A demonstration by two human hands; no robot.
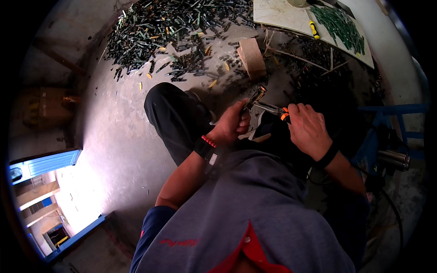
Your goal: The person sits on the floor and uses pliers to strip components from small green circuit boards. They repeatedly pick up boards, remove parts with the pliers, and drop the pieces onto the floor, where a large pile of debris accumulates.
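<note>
My left hand grips a small dark elongated part with copper-coloured bits at its upper end. In my right hand is a pair of pliers with orange and black handles. The metal jaws of the pliers reach left and meet the side of the dark part, or lie right against it; shadow hides the exact contact. Both hands are held above my lap, between my knees. Just beyond them a tan block stands on the concrete floor.
A large heap of dark strips and scraps covers the floor ahead. On the pale tabletop at upper right lie green strips and a yellow screwdriver. A blue metal frame and a metal flask are at my right.
</note>
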